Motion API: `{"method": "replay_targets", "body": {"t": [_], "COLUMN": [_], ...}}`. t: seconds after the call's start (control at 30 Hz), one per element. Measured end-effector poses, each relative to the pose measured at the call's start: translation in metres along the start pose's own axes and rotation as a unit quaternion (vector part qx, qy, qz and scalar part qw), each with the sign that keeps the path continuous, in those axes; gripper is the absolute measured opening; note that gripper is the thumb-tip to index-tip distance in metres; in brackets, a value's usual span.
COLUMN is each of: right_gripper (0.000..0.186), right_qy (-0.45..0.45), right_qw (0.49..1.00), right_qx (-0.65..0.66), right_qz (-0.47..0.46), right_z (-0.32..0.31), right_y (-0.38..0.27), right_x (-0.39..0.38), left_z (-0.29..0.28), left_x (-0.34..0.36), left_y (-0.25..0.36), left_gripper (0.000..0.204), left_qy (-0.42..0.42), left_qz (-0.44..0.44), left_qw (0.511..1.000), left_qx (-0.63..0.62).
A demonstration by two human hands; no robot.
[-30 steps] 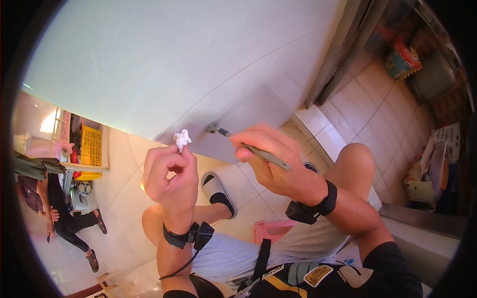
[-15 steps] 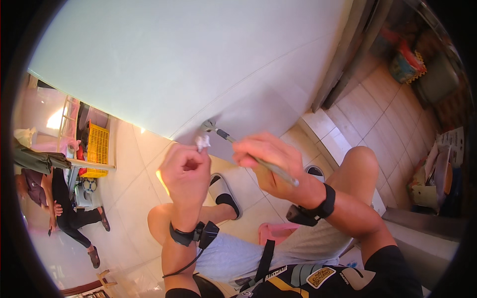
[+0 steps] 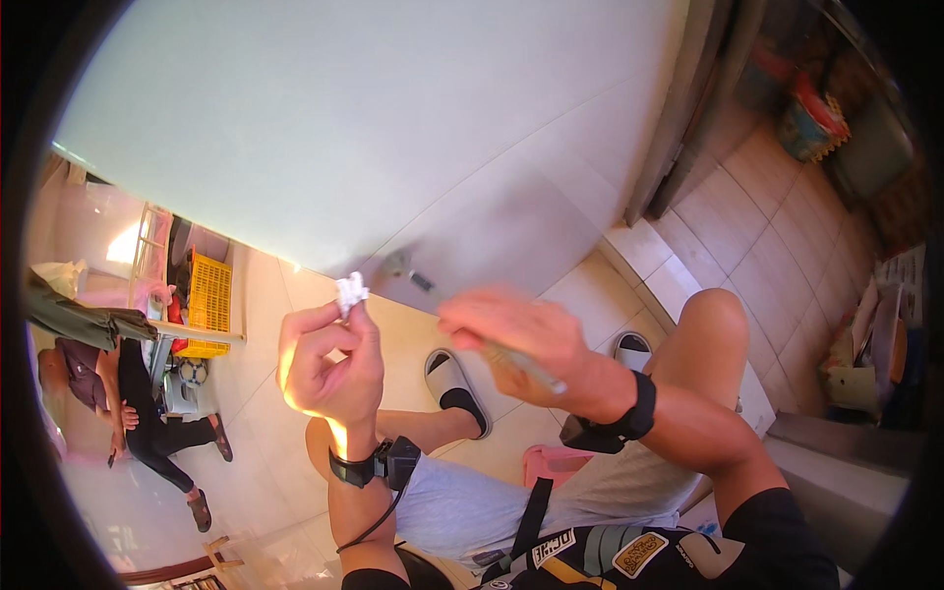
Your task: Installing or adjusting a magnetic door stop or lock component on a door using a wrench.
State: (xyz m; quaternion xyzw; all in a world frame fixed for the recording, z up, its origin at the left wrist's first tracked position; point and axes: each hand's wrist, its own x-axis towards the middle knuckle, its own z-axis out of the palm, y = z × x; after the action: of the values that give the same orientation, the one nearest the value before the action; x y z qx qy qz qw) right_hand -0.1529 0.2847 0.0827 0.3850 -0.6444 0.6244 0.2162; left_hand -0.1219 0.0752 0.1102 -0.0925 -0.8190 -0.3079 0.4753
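Pinched between thumb and fingertips, a crumpled white tissue-like wad [image 3: 351,292] sticks up from my left hand [image 3: 336,362], just below the lower edge of a large white door-like panel [image 3: 393,118]. My right hand [image 3: 521,339] is closed around the pale handle of a slim tool [image 3: 420,281] with a dark collar and a flared grey head. That head is close to or against the panel's lower part; motion blur hides its exact shape and whether it touches. The tool's handle end shows beyond my right palm.
A doorway frame [image 3: 678,108] runs along the panel's right side, with a sill and tiled floor beyond. At left, another person [image 3: 128,413] sits beside a rack with a yellow crate [image 3: 209,295]. Below my hands are my slippered feet and a pink plastic item [image 3: 553,464].
My left hand has moved left with the white wad, away from the tool's head. My right hand has shifted slightly left and down, still gripping the tool, and is now blurred.
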Motion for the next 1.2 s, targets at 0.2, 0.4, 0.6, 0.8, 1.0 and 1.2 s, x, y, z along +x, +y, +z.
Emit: {"method": "replay_targets", "body": {"t": [0.2, 0.4, 0.6, 0.8, 1.0, 1.2], "right_gripper": [0.027, 0.021, 0.014, 0.01, 0.01, 0.011], "right_qy": [0.015, 0.085, 0.073, 0.1, 0.155, 0.124], "right_qw": [0.997, 0.993, 0.993, 0.984, 0.985, 0.981], "right_qx": [-0.017, -0.019, -0.058, -0.011, 0.001, 0.0], "right_qz": [0.071, 0.084, 0.067, 0.149, 0.078, 0.147], "right_z": [-0.015, -0.031, -0.04, -0.04, -0.049, -0.054], "right_y": [0.014, 0.019, 0.008, 0.023, 0.023, 0.02], "right_x": [-0.011, -0.007, -0.003, -0.007, 0.003, 0.005], "left_z": [0.014, 0.023, 0.026, 0.035, 0.044, 0.045], "left_x": [-0.007, -0.012, -0.013, -0.016, -0.015, -0.016], "left_y": [-0.009, -0.008, -0.002, -0.007, -0.004, -0.004], "left_gripper": [0.027, 0.026, 0.026, 0.026, 0.026, 0.027], "left_qy": [-0.084, -0.117, -0.14, -0.144, -0.173, -0.19], "left_qz": [-0.047, -0.101, -0.072, -0.071, -0.076, -0.076], "left_qw": [0.995, 0.986, 0.987, 0.986, 0.981, 0.978], "left_qx": [-0.022, -0.057, -0.042, -0.043, -0.053, -0.047]}}
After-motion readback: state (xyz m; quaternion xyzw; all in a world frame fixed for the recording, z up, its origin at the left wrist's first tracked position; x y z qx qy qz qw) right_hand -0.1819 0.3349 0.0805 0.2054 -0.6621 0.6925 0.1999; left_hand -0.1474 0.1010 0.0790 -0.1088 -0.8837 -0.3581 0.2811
